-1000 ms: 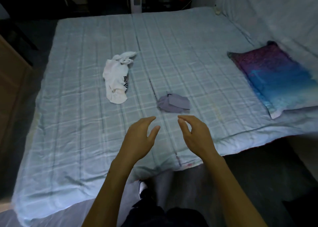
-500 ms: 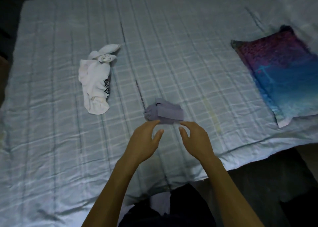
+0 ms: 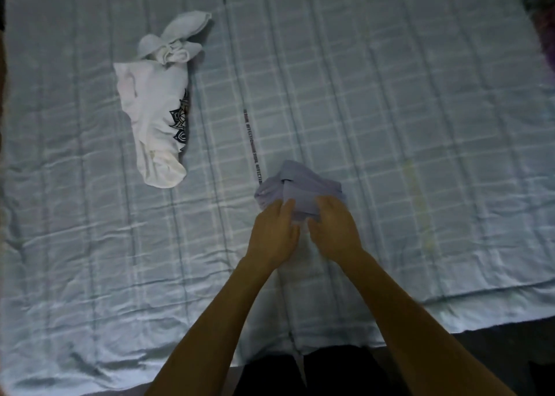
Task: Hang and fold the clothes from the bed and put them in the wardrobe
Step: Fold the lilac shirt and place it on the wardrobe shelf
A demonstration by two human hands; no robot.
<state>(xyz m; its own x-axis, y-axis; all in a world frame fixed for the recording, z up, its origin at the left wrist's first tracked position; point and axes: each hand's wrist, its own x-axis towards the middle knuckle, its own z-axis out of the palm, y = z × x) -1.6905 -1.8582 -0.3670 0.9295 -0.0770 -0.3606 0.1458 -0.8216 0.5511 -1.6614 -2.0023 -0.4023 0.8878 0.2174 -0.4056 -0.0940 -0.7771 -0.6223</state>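
A small bundled lilac garment [image 3: 300,186] lies on the pale checked bed sheet [image 3: 390,125], near the middle of the view. My left hand [image 3: 271,235] and my right hand [image 3: 335,229] rest side by side on its near edge, fingers curled onto the cloth. Whether the fingers pinch the fabric is hard to tell. A crumpled white garment [image 3: 156,119] with a dark print lies to the far left of the lilac one, apart from both hands.
A purple pillow corner [image 3: 543,26] shows at the right edge. The bed's near edge [image 3: 450,320] runs across the bottom, with dark floor below it. A narrow printed label strip [image 3: 253,146] lies on the sheet beside the lilac garment.
Both hands moved forward from above the sheet onto the lilac garment. The camera leaned in closer over the bed.
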